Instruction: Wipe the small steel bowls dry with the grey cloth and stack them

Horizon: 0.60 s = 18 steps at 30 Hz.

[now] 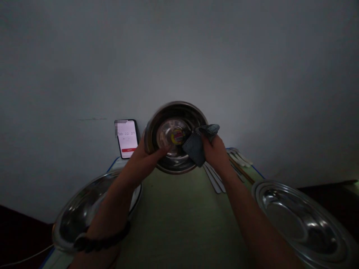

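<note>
A shiny metal bowl (179, 164) is raised above the table, tilted so that its inside faces me. A round yellow and red sticker (177, 137) shows on its bottom. My left hand (148, 158) grips the bowl's left rim, thumb inside and fingers hidden behind. In my right hand (214, 151) a bunched grey cloth (195, 148) is pinched, and it lies against the bowl's inner right side. The picture is dim and slightly blurred around the hands.
A large metal basin (66, 224) stands at the left, partly behind my left forearm. Another metal basin (286, 220) sits at the right. A phone (128, 138) showing a timer leans on the wall (179, 56). Knives (214, 179), chopsticks (242, 171) and white-handled spoons (239, 157) lie on the green table (179, 224).
</note>
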Motion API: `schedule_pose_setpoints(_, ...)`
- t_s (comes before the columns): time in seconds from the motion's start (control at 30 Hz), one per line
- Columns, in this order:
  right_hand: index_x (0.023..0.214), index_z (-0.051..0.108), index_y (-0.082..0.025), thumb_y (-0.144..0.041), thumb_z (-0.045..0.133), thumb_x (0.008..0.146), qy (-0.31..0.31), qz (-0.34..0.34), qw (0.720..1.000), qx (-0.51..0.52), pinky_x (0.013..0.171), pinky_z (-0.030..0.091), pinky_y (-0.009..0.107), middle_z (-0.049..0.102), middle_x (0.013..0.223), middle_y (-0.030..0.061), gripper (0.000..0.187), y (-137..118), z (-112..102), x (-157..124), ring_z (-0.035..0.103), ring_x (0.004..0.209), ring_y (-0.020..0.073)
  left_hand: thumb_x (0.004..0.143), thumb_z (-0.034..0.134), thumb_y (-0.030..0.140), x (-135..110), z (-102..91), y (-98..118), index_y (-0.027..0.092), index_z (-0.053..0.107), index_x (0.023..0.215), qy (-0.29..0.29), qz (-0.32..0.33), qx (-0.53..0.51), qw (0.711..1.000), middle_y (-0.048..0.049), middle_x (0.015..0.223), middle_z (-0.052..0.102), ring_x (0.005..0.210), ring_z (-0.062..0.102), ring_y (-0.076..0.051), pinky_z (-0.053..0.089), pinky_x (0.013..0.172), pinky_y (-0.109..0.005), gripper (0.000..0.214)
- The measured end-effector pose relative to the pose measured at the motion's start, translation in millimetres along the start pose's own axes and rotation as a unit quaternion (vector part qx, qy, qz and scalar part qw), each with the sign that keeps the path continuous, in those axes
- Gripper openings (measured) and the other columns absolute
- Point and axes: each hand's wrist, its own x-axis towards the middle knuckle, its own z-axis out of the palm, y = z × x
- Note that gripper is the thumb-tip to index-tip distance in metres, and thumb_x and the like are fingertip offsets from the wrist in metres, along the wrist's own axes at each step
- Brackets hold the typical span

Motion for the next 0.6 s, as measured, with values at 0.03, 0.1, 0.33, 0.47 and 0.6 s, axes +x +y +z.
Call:
schedule_pose_setpoints(0.03,0.103,0.060,-0.014,-0.035,0.038,0.093,-0.009,0.004,1.000,-0.005,0.075,0.046,0.036,0.069,0.104,0.0175,0.031,0,-1,0,0.063,0.099,0.0305,0.070,0.072,0.031,0,0.4,-3,0.022,0.056,0.124,0.017,0.009,0.010,1.000,-0.0082,0.124,0.064,0.117,0.058,-0.028,0.045,0.101,-0.044,0.056)
schedule_pose_setpoints(0.1,0.103,0.059,-0.013,-0.032,0.042,0.092,-0.038,0.006,0.998,-0.044,0.074,0.045,0.035,0.069,0.101,0.0180,0.028,-3,-4,-3,0.064,0.097,0.0309,0.070,0.070,0.027,1,-1.9,-7,0.023,0.057,0.122,-0.004,0.010,0.025,1.000,-0.0069,0.119,0.067,0.113,0.060,-0.028,0.046,0.099,-0.045,0.054)
schedule_pose_setpoints(0.33,0.099,0.058,-0.016,-0.016,0.049,0.082,-0.147,-0.061,0.975,-0.157,0.067,0.042,0.032,0.071,0.089,0.0138,0.020,-18,-17,-10,0.065,0.083,0.0282,0.074,0.064,0.024,-3,-11.6,-2,0.028,0.070,0.105,-0.213,-0.045,0.063,0.974,-0.0014,0.093,0.075,0.097,0.067,-0.027,0.052,0.090,-0.045,0.032)
schedule_pose_setpoints(0.47,0.100,0.061,-0.015,-0.029,0.044,0.089,0.001,0.000,0.997,-0.072,0.072,0.045,0.034,0.071,0.094,0.0155,0.024,-13,-13,-5,0.065,0.091,0.0296,0.073,0.071,0.033,-4,-3.1,-1,0.027,0.058,0.124,-0.091,-0.043,-0.024,0.995,-0.0058,0.115,0.069,0.108,0.063,-0.028,0.050,0.094,-0.042,0.053)
schedule_pose_setpoints(0.6,0.100,0.064,-0.014,-0.036,0.038,0.093,-0.005,0.026,0.999,-0.026,0.076,0.046,0.036,0.070,0.102,0.0173,0.035,-6,-8,-1,0.065,0.098,0.0306,0.069,0.073,0.029,-3,0.9,-11,0.022,0.054,0.125,-0.028,-0.004,0.002,1.000,-0.0082,0.122,0.064,0.119,0.056,-0.030,0.042,0.104,-0.047,0.059)
